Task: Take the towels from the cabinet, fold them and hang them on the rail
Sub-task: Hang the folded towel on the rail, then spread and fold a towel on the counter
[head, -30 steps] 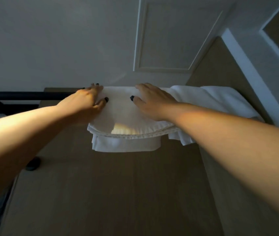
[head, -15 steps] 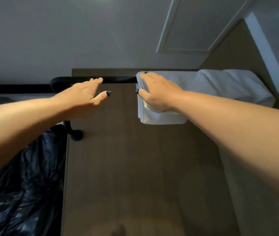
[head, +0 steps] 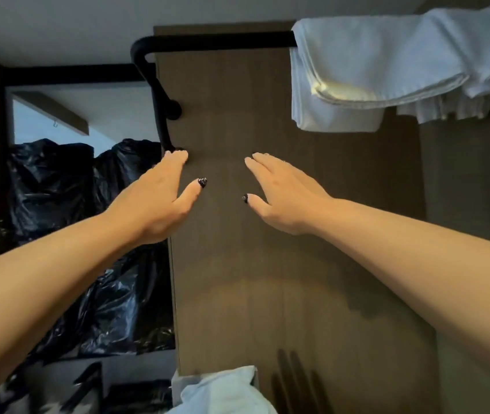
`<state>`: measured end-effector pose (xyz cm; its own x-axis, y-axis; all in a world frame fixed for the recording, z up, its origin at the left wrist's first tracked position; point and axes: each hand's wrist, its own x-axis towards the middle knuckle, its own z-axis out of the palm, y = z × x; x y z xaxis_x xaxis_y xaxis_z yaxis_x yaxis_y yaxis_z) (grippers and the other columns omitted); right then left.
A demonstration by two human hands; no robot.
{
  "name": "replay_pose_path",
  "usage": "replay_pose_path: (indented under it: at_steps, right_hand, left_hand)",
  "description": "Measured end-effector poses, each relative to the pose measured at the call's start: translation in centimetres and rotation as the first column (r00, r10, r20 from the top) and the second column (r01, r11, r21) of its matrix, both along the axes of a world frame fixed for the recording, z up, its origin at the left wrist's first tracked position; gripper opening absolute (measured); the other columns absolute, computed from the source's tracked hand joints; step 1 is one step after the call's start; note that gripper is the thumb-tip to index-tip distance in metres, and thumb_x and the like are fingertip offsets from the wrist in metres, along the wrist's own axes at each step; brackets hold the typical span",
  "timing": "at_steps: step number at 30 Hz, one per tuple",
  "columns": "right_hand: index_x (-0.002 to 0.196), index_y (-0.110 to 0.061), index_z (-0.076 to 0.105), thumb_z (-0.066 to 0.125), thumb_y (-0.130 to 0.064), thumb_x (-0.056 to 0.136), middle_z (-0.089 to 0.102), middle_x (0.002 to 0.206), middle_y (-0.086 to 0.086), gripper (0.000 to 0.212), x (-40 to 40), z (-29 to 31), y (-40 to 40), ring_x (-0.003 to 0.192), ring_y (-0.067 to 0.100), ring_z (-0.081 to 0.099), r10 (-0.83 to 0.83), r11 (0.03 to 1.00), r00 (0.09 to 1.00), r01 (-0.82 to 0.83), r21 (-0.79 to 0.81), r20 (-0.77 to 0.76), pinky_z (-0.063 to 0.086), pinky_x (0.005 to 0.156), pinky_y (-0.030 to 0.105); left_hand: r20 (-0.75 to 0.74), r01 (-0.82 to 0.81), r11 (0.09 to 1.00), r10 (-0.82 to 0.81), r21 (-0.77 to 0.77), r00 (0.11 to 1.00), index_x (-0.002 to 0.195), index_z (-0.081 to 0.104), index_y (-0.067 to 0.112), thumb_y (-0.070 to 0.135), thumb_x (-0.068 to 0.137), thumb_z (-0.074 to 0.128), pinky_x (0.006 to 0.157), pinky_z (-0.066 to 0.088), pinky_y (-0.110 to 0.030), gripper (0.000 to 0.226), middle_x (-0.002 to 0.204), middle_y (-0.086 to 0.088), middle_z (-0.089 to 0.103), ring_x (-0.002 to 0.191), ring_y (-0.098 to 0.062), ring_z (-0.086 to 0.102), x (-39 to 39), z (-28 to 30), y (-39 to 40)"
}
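Head view: empty hands (head: 222, 195) below rail (head: 222, 41), folded towel (head: 357, 76) draped right.

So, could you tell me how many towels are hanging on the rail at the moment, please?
2. A folded white towel hangs over the black rail at upper right; a second towel hangs to its right, running out of view, so more may be hidden.
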<state>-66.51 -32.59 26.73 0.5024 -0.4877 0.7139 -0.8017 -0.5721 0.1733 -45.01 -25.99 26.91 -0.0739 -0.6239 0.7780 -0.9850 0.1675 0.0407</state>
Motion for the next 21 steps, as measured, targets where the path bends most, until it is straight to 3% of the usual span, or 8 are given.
replay_pose_path:
  at_steps: [7,14,21]
  right_hand:
    - [0.157,-0.012,0.005,0.036,-0.04,0.103,0.003,0.165,0.004,0.068,2.4,-7.5,-3.3,0.152,0.021,0.003,0.016,0.992,0.997,-0.008,0.124,-0.071,0.009,0.121,0.037]
    - [0.157,-0.014,0.008,0.041,-0.035,0.103,0.002,0.165,0.002,0.067,2.8,-13.8,-6.7,0.152,0.019,0.001,0.1,0.931,0.987,-0.137,0.339,0.124,0.012,0.122,0.037]
    - [0.158,-0.017,0.007,0.047,-0.032,0.102,-0.001,0.166,-0.001,0.07,4.5,-21.7,-8.0,0.152,0.016,-0.004,0.192,0.863,0.971,-0.237,0.446,0.144,0.01,0.123,0.037]
  left_hand:
    - [-0.057,0.012,0.993,-0.006,0.118,0.998,0.158,0.006,0.016,0.048,0.102,0.033,0.121,0.013,-0.032,0.07,0.166,0.0,0.006,0.151,-0.009,-0.001,0.6,-8.5,-2.6]
    - [-0.138,0.048,0.982,-0.022,0.184,0.99,0.158,0.006,0.016,0.042,0.103,0.037,0.118,0.005,-0.023,0.069,0.166,0.003,0.004,0.15,-0.004,-0.004,0.4,-16.1,-4.5]
    - [-0.272,0.078,0.947,0.01,0.31,0.962,0.158,0.005,0.018,0.04,0.103,0.04,0.119,0.003,-0.022,0.07,0.165,0.006,-0.002,0.149,-0.001,-0.009,1.6,-25.2,-6.1]
